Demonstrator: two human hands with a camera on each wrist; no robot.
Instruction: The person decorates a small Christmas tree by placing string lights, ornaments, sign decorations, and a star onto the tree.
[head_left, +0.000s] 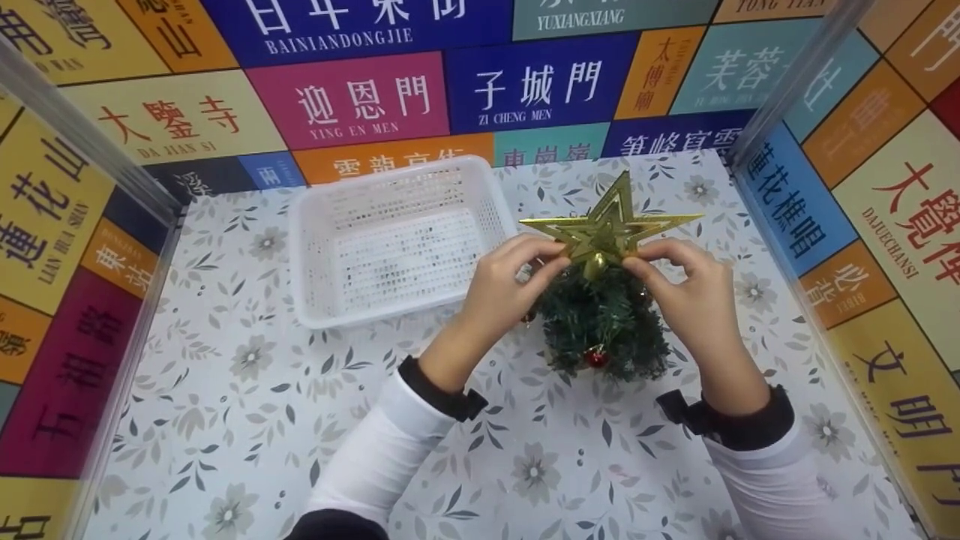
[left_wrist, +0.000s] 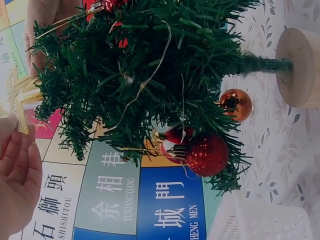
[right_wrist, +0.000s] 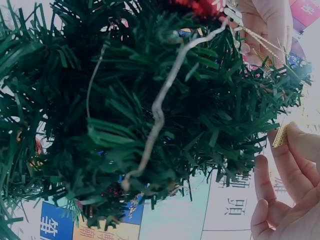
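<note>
A gold star [head_left: 611,221] stands at the top of a small green Christmas tree [head_left: 604,322]. My left hand [head_left: 506,277] pinches the star's left lower part between thumb and fingers, and my right hand [head_left: 694,289] pinches the opposite side. Green branches fill most of both wrist views. Seen from the left wrist, a glittery red ball [left_wrist: 208,154] and a copper-coloured ball [left_wrist: 235,105] hang among them, and the trunk runs into a round wooden base [left_wrist: 300,67]. A thin pale wire [right_wrist: 160,107] winds over the branches in the right wrist view.
Left of the tree, a white perforated plastic basket [head_left: 405,255] sits on the flower-patterned tabletop [head_left: 247,420]. Colourful panels [head_left: 352,97] with Chinese lettering enclose the back and both sides.
</note>
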